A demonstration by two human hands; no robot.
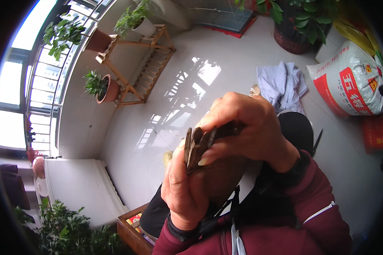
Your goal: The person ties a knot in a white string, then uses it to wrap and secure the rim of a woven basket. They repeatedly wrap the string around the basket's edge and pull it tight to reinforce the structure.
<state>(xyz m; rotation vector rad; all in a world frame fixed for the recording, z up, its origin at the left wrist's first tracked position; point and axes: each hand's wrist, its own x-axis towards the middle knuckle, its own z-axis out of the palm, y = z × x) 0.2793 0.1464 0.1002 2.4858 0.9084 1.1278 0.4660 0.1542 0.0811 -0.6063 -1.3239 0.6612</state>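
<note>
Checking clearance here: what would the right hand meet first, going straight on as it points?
The right hand would probably first meet the dark brown pieces it touches; depth beyond them is unclear.

The room is brightly lit by daylight from the window (pixel 11 83) at left, whose panes are washed out by glare. Sun patches (pixel 209 73), broken by shadows, are thrown across the floor (pixel 232 53). Straight edges are bowed; the corners are blackened.

Dark brown pieces (pixel 194 149), maroon sleeves (pixel 315 199), pale lilac cloth (pixel 281 83), red-and-white sack (pixel 349 85)
</note>
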